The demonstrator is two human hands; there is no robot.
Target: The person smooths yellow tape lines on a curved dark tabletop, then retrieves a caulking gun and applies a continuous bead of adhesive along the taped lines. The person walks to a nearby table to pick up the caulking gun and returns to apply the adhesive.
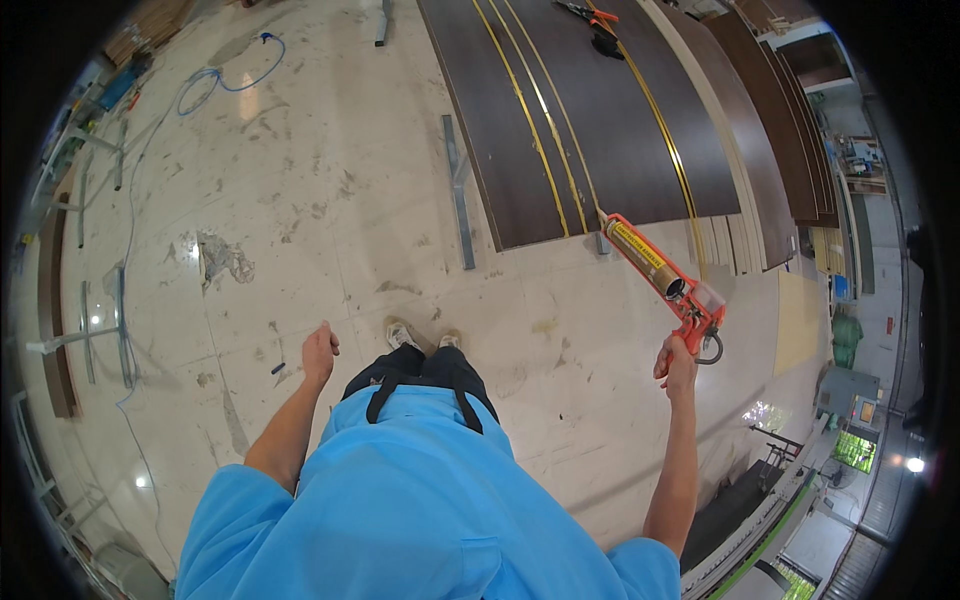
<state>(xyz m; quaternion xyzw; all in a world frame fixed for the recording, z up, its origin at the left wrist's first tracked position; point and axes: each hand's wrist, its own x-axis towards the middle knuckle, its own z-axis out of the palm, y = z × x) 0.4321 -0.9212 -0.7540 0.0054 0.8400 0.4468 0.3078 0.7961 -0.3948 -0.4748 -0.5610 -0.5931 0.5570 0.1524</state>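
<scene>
My right hand (680, 366) grips the handle of an orange caulking gun (703, 322) out to my right. A yellow adhesive cartridge (640, 258) sits in the gun, its nozzle pointing up and left to the near edge of a dark brown panel (620, 130). Whether the nozzle touches the panel I cannot tell. Gold-coloured strips (536, 118) run lengthwise along the panel, and some stick out past its near edge. At my left side, away from the panel, hangs my left hand (319, 353), its fingers loosely curled and nothing visible in them.
Orange-handled pliers (600, 16) lie on the panel's far part. Metal support legs (459, 190) show beside it, and more boards (745, 90) stack to its right. A blue hose (200, 78) coils on the tiled floor. Metal trestles (85, 335) stand at the left.
</scene>
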